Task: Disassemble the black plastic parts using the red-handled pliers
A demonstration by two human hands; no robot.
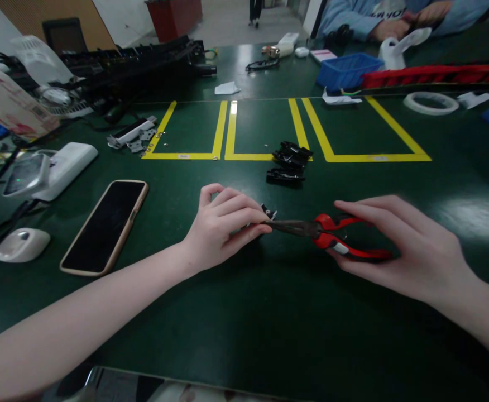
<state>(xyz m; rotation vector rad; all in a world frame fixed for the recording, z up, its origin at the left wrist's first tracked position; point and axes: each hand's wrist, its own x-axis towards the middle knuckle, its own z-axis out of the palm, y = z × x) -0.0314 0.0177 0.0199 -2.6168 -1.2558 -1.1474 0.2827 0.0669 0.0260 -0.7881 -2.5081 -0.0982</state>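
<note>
My right hand (412, 251) is closed around the red handles of long-nose pliers (324, 230), whose dark jaws point left. My left hand (228, 223) pinches a small black part (268, 212) between thumb and fingers; most of it is hidden behind the fingertips. The pliers' tip meets the left fingertips at this part, though what the jaws grip I cannot make out. Just beyond lie several glossy black plastic pieces (288, 162) in a loose pile on the green table (269, 312).
A phone (104, 229) lies left of my left forearm, with a white mouse-shaped device (22, 244) farther left. Small metal pieces (138, 139) sit near yellow tape outlines (221, 131). At the back are a blue bin (345, 71), a tape roll (431, 103) and another person's hands (407, 25).
</note>
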